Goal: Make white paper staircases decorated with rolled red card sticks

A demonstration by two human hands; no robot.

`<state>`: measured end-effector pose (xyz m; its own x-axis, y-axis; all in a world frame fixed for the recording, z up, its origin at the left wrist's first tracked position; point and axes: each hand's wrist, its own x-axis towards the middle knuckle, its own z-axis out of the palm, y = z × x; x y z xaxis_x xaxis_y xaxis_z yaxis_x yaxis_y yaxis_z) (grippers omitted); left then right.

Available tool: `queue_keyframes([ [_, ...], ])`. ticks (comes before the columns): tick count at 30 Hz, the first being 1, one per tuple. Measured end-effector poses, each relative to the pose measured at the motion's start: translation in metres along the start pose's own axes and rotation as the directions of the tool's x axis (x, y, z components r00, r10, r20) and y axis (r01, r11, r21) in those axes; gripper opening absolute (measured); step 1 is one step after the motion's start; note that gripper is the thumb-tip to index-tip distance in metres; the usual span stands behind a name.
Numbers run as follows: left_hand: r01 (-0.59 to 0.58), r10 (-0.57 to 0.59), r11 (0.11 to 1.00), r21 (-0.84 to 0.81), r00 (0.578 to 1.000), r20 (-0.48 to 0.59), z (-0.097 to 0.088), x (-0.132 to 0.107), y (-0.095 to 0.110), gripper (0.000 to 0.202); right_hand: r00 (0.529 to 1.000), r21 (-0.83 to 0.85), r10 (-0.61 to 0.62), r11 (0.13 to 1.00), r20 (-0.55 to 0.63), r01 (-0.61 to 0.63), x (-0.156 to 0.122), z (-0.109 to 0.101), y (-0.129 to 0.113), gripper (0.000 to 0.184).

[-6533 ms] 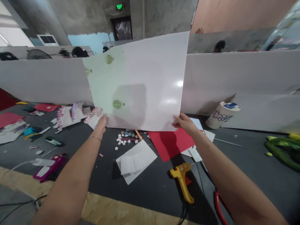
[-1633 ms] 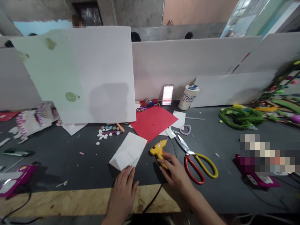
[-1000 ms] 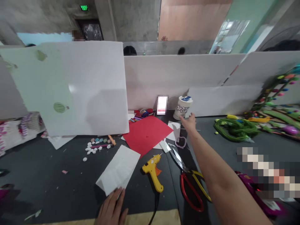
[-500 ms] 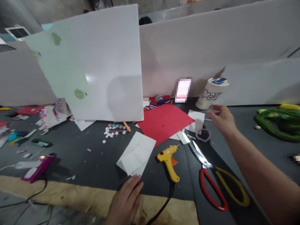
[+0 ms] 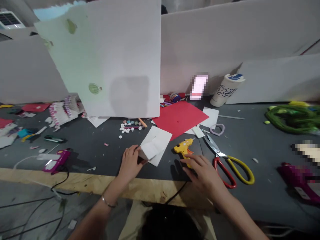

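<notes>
Tabletop (image 5: 166,168) gives me room between my left hand (image 5: 131,160) and my right hand (image 5: 201,170), low in the centre, down to the wooden strip (image 5: 152,188) along the near edge; red-and-yellow scissors (image 5: 219,153) crowd the right, a red sheet (image 5: 180,115) the far side. Half a second ago my right hand was out near the white cup (image 5: 221,95); now it is at the handle of the yellow glue gun (image 5: 184,146), right of centre, fingers half curled, and I cannot tell whether they grip. My left has shifted from the white paper's (image 5: 163,140) near corner, around mid-frame, to the left edge of the folded piece (image 5: 150,150) on it, fingers bent; whether they pinch, I cannot tell. The gun's nozzle points upper right, handle slanting down and rightward. The paper's long axis runs lower left to upper right.
</notes>
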<state>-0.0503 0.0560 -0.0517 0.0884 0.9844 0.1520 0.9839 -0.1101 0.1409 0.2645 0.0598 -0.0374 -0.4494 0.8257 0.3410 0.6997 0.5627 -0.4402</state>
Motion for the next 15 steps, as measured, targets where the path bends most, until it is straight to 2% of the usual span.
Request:
queue_keyframes([
  [3,0.05,-0.052,0.998,0.032,0.997,0.05,-0.009,0.013,-0.013,0.042,1.0,0.012,0.002,1.0,-0.01,-0.002,0.03,-0.006,0.004,0.026],
  [5,0.102,-0.105,0.994,0.05,0.993,0.061,-0.014,0.019,-0.017,0.039,0.998,-0.031,0.051,0.998,0.047,-0.05,0.059,-0.005,0.007,0.032],
  [7,0.148,-0.151,0.987,0.06,0.987,0.06,-0.016,0.019,-0.016,0.04,0.985,-0.112,0.126,0.987,0.119,-0.113,0.092,0.004,0.008,0.037],
  [10,0.181,-0.184,0.979,0.09,0.983,0.024,-0.012,0.01,-0.002,0.05,0.976,-0.151,0.142,0.982,0.166,-0.117,0.137,0.025,0.004,0.04],
  [12,0.197,-0.194,0.972,0.13,0.98,-0.033,-0.007,0.004,0.008,0.06,0.964,-0.187,0.159,0.975,0.214,-0.119,0.158,0.039,-0.001,0.036],
  [15,0.21,-0.201,0.968,0.138,0.977,-0.077,-0.005,-0.001,0.013,0.057,0.939,-0.254,0.199,0.959,0.282,-0.127,0.17,0.051,-0.01,0.018],
])
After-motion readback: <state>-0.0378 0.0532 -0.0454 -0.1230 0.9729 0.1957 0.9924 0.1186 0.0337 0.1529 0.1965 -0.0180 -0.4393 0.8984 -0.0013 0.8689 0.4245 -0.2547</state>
